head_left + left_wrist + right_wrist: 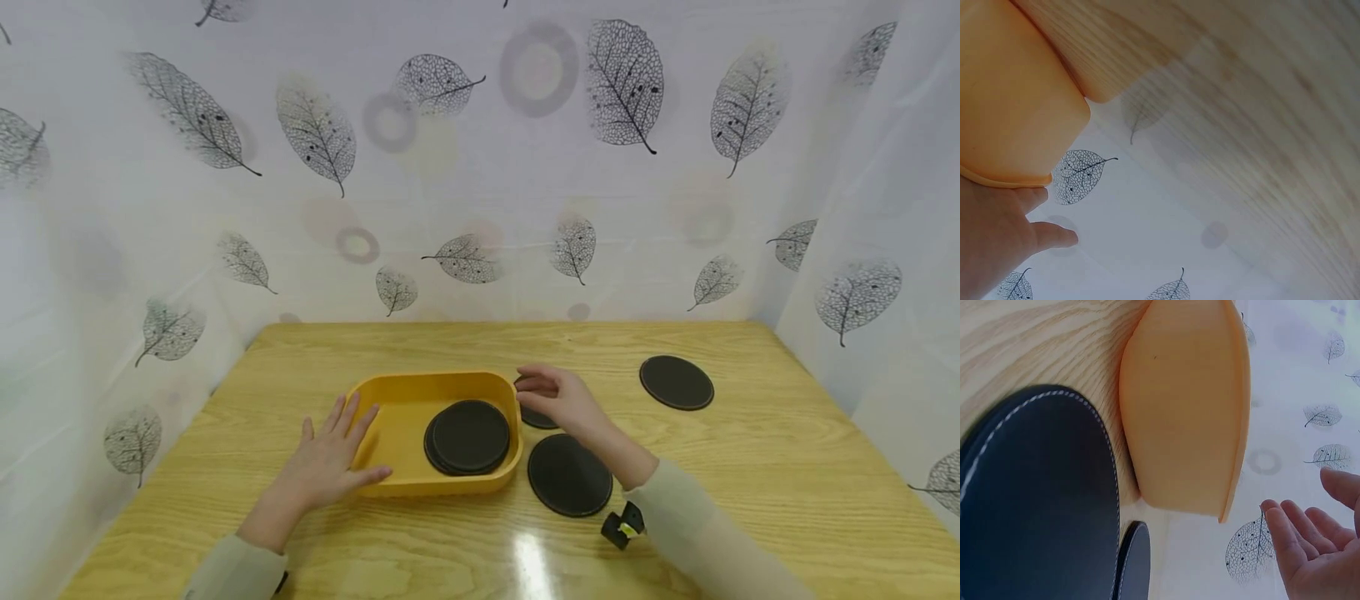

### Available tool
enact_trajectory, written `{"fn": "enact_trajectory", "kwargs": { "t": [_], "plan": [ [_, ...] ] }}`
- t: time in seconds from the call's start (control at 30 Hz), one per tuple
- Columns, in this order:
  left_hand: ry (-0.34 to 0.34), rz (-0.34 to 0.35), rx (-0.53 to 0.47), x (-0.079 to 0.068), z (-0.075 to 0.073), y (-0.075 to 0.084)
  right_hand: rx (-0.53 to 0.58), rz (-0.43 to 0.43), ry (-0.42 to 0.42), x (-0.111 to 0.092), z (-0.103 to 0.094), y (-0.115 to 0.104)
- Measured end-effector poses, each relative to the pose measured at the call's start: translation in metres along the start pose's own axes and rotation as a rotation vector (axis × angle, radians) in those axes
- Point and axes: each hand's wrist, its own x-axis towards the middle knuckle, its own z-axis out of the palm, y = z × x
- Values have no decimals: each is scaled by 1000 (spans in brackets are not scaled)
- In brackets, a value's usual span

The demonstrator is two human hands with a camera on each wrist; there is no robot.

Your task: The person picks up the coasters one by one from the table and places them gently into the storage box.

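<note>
Only our head view shows black leathery discs (472,435) inside the oblong yellow plastic bin (401,437); left hand (324,460) spread, right hand (568,408) loosely bent.

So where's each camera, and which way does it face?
Head: worn on the head, facing forward and down at yellow tray, black discs; left hand and right hand show.
Left wrist: worn there, facing the tray and patterned backdrop; left fingers show.
Right wrist: worn there, facing the tray and two discs; right fingers show.
Both wrist views share tray and backdrop.
</note>
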Motion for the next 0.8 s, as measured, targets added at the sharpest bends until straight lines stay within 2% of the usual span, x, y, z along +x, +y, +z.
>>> {"fn": "enact_trajectory", "kwargs": {
  "t": [0.33, 0.6, 0.8],
  "plan": [
    [-3, 2, -9, 0, 1, -2, -108, 4, -26, -16, -19, 8],
    [-27, -5, -31, 0, -1, -2, -250, -4, -14, -30, -34, 22],
    [-34, -8, -32, 0, -1, -2, -279, -6, -32, -40, -45, 33]
  ]
}}
